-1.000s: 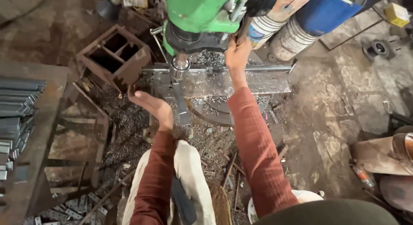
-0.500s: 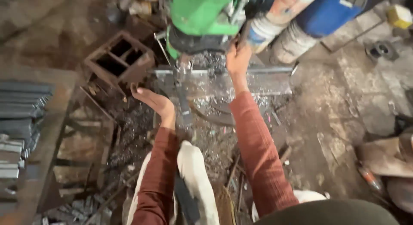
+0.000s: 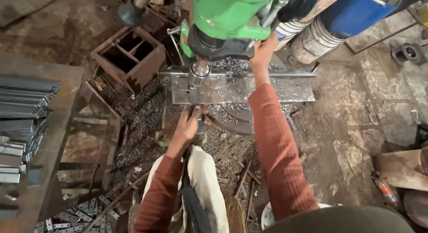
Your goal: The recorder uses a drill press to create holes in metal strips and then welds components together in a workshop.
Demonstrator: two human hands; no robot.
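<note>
A green drill press [image 3: 232, 19] stands over a long steel plate [image 3: 240, 88] covered in metal shavings. My left hand [image 3: 189, 124] is closed around a narrow flat metal strip [image 3: 200, 126] at the plate's near edge, just below the drill spindle [image 3: 199, 71]. My right hand [image 3: 263, 50] reaches up with the arm stretched out and grips the feed lever on the right side of the drill head. Both sleeves are rust red.
A rusty open metal box [image 3: 129, 59] sits left of the machine. Stacked grey steel strips [image 3: 22, 112] lie on a bench at the far left. Small drilled pieces [image 3: 67, 215] and shavings litter the floor. Barrels [image 3: 339, 23] stand behind the press.
My left hand has moved from open beside the plate to closed on the metal strip under the spindle. The right hand stays on the lever. The view shifted slightly.
</note>
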